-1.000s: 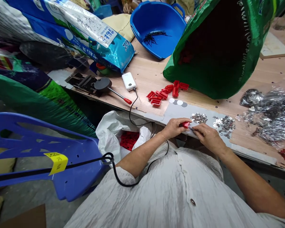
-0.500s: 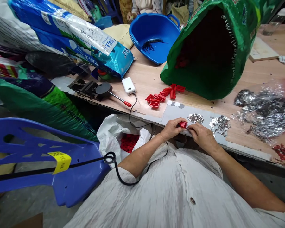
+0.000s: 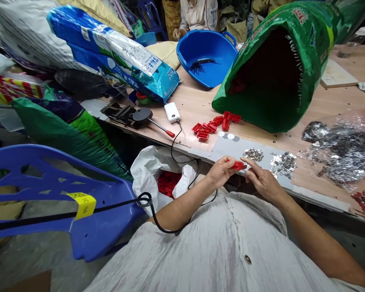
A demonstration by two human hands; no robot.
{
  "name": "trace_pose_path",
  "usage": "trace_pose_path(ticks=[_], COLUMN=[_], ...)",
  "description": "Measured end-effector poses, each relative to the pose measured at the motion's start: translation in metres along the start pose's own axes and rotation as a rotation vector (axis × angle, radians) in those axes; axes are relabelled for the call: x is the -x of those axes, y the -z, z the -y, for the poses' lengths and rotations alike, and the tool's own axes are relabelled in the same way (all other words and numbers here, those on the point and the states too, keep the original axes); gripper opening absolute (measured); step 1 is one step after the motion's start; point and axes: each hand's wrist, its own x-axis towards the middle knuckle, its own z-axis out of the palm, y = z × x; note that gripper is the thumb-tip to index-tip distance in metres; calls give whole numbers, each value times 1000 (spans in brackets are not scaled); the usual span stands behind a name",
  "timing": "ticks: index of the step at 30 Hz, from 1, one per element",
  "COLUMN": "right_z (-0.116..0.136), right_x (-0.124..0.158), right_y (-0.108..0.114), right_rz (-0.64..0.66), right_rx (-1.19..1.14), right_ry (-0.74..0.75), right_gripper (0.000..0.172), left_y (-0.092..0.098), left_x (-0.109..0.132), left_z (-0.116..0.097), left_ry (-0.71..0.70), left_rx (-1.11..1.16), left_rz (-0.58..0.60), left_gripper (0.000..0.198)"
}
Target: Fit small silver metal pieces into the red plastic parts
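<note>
My left hand pinches a small red plastic piece at the near edge of the wooden table. My right hand touches the same piece from the right, fingers curled against it. Just beyond my hands lies a grey sheet with small piles of shiny metal bits. A cluster of red plastic pieces lies further back, before the mouth of a big green sack.
A white bag holding red pieces hangs below the table edge. A white power bank, a black hand press, a blue basin, clear bags of metal parts, a blue chair; another person sits across.
The view shifted slightly right and down. My hands stayed at the table edge on the red piece; my right hand's fingers loosened a little from it.
</note>
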Motion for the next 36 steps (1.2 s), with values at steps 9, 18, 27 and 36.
trace_pose_path(ticks=[9, 18, 27, 36], right_z=[1, -16, -40, -30], right_x=[1, -4, -6, -21], right_y=[-2, -7, 7, -11], right_rz=[-73, -166, -201, -160], right_rx=[9, -206, 293, 546], right_ry=[34, -43, -127, -153], right_gripper=[39, 40, 16, 11], left_y=[-10, -6, 81, 143], left_x=[7, 13, 96, 152], left_z=[7, 0, -95, -137], left_ry=[140, 106, -31, 201], left_rx=[231, 152, -417, -1518], left_rz=[-69, -32, -151, -545], left_gripper=[16, 26, 46, 54])
